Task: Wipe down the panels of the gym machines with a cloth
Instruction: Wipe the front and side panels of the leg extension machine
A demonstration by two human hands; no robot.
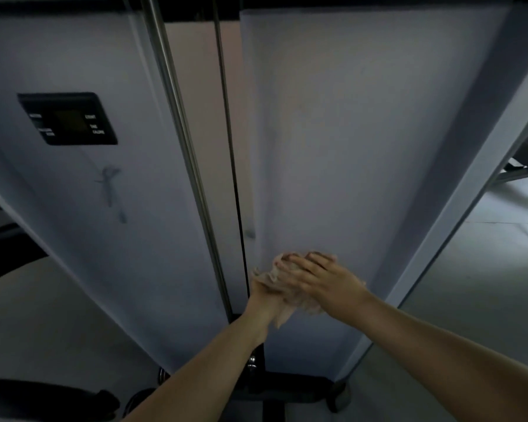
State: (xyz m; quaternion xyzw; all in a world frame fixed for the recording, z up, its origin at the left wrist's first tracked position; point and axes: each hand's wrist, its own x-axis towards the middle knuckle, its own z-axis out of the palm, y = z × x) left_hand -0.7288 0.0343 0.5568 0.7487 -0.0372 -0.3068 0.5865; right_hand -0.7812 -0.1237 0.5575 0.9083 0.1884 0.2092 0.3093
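From the head view, two tall, smooth, pale grey panels rise side by side, flat and matte, with soft rounded edges. The right panel point(363, 132) is the one being worked on. Low on its face, both hands meet over a crumpled, pale beige cloth point(282, 295), a soft, wrinkled wad with ragged folds sticking out below and to the left of the hands.

The right hand point(320, 281) lies flat on top of the cloth, its fingers straight, close together and pointing left, pressing the fabric against the panel. The left hand point(267, 295) comes up from below, its palm under the bunched cloth; its fingertips show at the upper left of the wad, but blur and the overlapping right hand hide whether they curl round the fabric or lie straight, so I cannot tell its grip. Both forearms are bare and reach up from the bottom edge.

Between the two panels runs a narrow gap with a polished, round metal rod point(180, 123) and a thin black cable point(227, 123), both long and straight, converging toward the base. The left panel point(73, 208) carries a small black rectangular display point(67, 118) with a dark screen and tiny white lettering too blurred to read. Below the display sits a dark, streaky smudge point(110, 190) on the otherwise even surface. At the bottom, dark metal base parts point(287, 388) are dim and indistinct. The grey floor point(485, 300) to the right has a dull sheen.
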